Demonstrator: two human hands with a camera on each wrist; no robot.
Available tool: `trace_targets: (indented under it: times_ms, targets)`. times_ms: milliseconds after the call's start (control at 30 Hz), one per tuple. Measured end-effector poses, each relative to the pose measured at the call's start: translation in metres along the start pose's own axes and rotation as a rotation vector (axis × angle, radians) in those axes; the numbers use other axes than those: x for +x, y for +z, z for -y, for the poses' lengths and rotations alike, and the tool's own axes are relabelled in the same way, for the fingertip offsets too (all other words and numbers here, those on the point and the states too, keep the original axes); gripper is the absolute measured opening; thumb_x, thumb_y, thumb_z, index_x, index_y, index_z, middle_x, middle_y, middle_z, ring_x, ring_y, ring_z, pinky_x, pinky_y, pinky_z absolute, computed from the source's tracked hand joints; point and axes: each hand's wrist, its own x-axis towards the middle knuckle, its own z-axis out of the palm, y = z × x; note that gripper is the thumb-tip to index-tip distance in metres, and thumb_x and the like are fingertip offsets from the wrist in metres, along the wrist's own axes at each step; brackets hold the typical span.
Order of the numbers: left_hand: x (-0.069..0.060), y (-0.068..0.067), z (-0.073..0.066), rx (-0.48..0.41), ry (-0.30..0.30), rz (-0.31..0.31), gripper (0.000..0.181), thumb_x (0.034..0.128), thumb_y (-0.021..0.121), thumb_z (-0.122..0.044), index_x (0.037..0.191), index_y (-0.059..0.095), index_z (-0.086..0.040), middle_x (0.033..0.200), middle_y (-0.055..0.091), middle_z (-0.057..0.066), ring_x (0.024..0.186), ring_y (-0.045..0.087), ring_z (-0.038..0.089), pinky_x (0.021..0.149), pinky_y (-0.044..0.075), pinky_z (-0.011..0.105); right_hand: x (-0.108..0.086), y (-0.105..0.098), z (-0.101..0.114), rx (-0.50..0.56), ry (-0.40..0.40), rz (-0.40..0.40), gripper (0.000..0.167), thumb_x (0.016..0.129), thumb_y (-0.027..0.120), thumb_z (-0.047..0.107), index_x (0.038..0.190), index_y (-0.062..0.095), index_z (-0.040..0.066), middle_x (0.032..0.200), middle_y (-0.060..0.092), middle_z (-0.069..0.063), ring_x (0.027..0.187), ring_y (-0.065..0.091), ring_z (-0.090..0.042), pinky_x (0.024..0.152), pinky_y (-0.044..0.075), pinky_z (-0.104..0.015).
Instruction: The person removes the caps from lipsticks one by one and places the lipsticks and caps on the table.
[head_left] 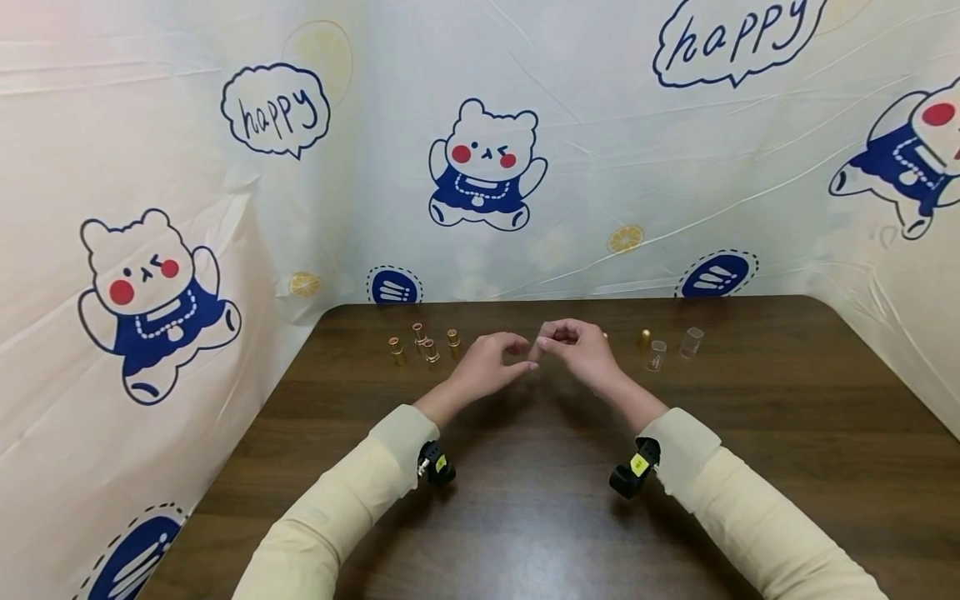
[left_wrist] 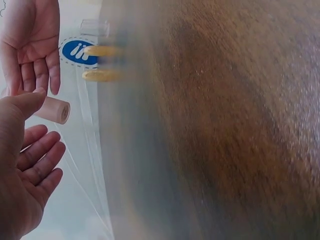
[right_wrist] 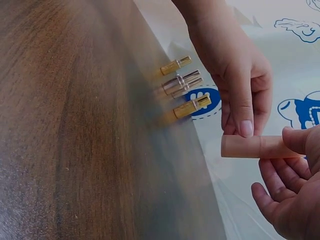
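Observation:
A pinkish-beige lipstick tube with a seam round its middle is held off the table between the two hands. My right hand pinches one end of it between thumb and fingers. From the other side, my left hand has its thumb at the tube. Its other fingers are loosely bent and spread, apart from the tube in the left wrist view. The tube's far end is hidden behind the right hand.
Several gold and rose-gold capless lipstick tubes stand left of the hands. To the right are a small gold cylinder and two clear cylindrical caps. Behind the brown table hangs a printed cloth.

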Motion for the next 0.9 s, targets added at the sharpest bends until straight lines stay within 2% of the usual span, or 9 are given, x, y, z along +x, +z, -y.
trace_targets:
  times_ms: [233,500,900]
  targets:
    - [0.0009,0.0058,-0.0001,-0.025,0.006,0.005,0.032,0.09,0.071,-0.03,0.113,0.069,-0.008,0.106,0.068,0.003,0.098,0.062,0.015,0.086,0.05,0.035,-0.0008,0.0027,-0.0046,0.023,0.0,0.003,0.025,0.092,0.07,0.02,0.108,0.068,0.002,0.101,0.067,-0.01,0.093,0.06,-0.024,0.082,0.049,-0.037]
    - [0.0017,0.0091,0.0017,-0.051,0.012,0.003,0.023,0.0914,0.07,-0.028,0.106,0.072,-0.01,0.096,0.069,-0.001,0.089,0.063,0.009,0.079,0.051,0.031,-0.0034,0.0043,-0.0044,0.043,0.008,0.01,0.024,0.091,0.07,0.019,0.107,0.068,0.002,0.1,0.068,-0.01,0.093,0.06,-0.023,0.082,0.048,-0.037]
    - [0.0006,0.0098,0.0019,-0.095,-0.006,0.039,0.017,0.0931,0.068,-0.023,0.103,0.072,-0.009,0.09,0.068,-0.002,0.084,0.062,0.01,0.079,0.051,0.032,-0.0043,0.0066,-0.0077,0.073,-0.009,0.018,0.02,0.09,0.071,0.015,0.104,0.069,0.001,0.098,0.068,-0.01,0.091,0.061,-0.023,0.081,0.049,-0.035]
